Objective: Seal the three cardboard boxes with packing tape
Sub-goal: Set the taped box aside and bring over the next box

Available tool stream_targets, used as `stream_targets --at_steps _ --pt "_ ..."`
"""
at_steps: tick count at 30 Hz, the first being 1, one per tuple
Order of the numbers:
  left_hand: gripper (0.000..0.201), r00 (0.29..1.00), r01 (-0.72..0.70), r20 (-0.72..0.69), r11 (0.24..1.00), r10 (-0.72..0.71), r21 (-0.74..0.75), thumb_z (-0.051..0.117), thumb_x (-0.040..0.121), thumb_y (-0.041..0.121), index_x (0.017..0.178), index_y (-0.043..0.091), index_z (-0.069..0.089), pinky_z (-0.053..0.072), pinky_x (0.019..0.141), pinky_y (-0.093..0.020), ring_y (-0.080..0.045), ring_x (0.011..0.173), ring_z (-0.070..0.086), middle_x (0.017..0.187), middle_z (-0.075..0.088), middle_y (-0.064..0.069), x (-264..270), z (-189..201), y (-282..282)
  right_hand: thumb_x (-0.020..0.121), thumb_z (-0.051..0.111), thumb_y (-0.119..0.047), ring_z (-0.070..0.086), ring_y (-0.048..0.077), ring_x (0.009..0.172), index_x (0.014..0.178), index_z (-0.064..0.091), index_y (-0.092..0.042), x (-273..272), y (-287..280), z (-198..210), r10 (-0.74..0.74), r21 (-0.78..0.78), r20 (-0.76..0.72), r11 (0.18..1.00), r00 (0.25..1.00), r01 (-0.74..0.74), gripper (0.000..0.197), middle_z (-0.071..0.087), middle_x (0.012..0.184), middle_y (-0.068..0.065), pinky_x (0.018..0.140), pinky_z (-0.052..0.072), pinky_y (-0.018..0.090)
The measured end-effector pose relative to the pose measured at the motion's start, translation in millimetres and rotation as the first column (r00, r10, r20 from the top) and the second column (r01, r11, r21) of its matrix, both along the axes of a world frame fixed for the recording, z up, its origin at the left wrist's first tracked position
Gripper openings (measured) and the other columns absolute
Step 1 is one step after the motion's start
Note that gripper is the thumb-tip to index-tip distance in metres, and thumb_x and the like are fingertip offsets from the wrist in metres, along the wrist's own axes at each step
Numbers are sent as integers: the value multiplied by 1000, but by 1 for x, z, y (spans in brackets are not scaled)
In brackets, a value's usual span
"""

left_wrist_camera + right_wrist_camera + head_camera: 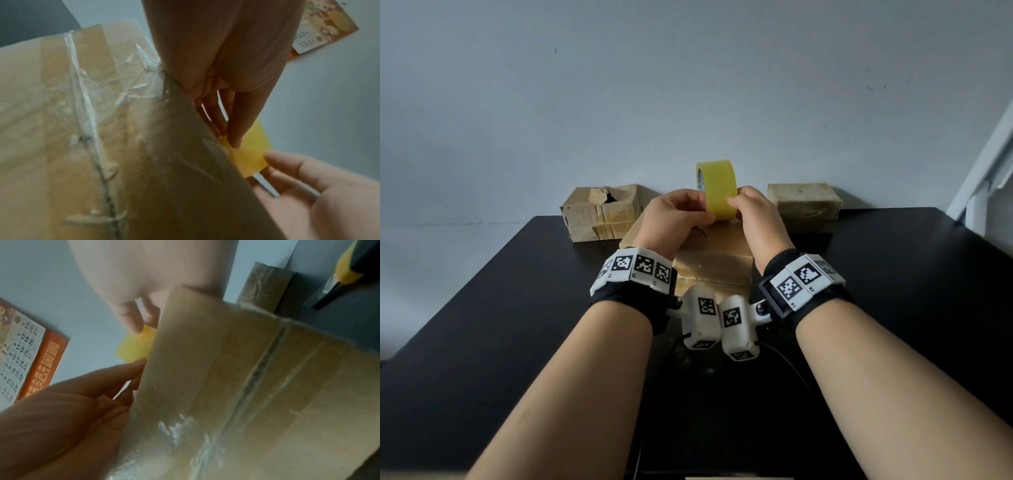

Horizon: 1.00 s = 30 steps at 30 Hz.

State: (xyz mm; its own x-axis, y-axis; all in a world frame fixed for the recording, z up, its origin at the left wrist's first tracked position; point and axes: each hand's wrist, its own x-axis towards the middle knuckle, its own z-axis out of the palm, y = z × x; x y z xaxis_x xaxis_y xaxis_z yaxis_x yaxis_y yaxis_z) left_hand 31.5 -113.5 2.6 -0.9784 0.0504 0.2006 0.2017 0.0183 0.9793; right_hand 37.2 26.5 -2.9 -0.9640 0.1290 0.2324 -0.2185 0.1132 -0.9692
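A yellow roll of packing tape is held upright above the middle cardboard box, which has old clear tape along its seam. My left hand pinches the roll's lower left side. From the right, my right hand pinches its face. The wrist views show the fingertips of both hands on the yellow tape beyond the box's edge. A torn-topped box stands at the back left, and a closed box at the back right.
All the boxes sit on a black table against a pale wall. A wall calendar hangs above. A yellow-and-black tool lies on the table near the back right box. A black cable trails off the table's near edge.
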Motion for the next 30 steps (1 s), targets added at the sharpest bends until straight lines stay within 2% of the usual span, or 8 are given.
stream_targets --at_steps 4,11,14,17,21,24,26,30 --pt "18 1000 -18 -3 999 17 -41 73 76 -3 85 12 71 54 62 -30 -12 62 63 74 70 0 1 -1 2 95 50 -19 45 15 77 82 53 -10 -2 1 1 -8 3 5 1000 1000 8 16 49 80 4 70 35 32" --pt "19 999 8 30 995 -11 97 77 75 2 90 12 75 56 77 -37 -16 72 66 82 71 -5 -2 -2 -2 88 52 -17 53 18 81 83 57 -8 -4 2 -3 17 -26 11 1000 1000 -17 11 59 81 5 76 41 35" --pt "28 999 5 47 988 -13 152 77 75 4 102 6 73 57 74 -32 -19 79 65 95 70 -13 -5 -3 -3 87 53 -12 56 16 83 90 64 -10 -2 2 -3 21 -8 2 1000 1000 -21 12 64 84 2 78 44 34" --pt "29 999 12 45 983 -21 185 76 77 5 106 6 72 57 73 -29 -18 80 65 97 70 -13 -4 -2 -4 84 54 -7 57 15 83 86 65 -15 -1 2 -4 29 11 -6 1000 1000 -29 15 66 82 -2 79 45 33" --pt "20 1000 -11 2 990 11 138 74 80 7 100 10 74 56 75 -30 -14 75 63 91 70 -10 0 -1 -1 84 54 -6 58 15 82 87 66 -15 -1 2 -5 19 27 -13 999 1000 -19 14 66 80 -1 80 46 33" --pt "3 997 -69 -35 998 69 2 76 80 14 80 18 75 55 68 -27 -9 66 61 73 70 0 1 -1 3 88 54 -12 58 21 86 86 63 -12 -3 2 -4 -2 14 -4 1000 1000 2 10 65 85 7 81 46 36" --pt "9 996 -78 -37 994 76 -74 77 78 12 75 18 72 55 63 -24 -7 60 62 66 69 6 2 -1 5 90 53 -16 55 21 83 79 59 -14 -4 3 -3 -5 9 6 1000 1000 5 12 60 84 8 78 43 35" --pt "11 999 -46 -10 998 46 -34 79 76 7 75 15 72 56 70 -32 -12 64 63 70 71 1 3 -1 3 93 51 -19 51 18 81 73 54 -17 -5 3 -1 -9 -15 33 1000 999 9 20 55 79 1 74 40 34"
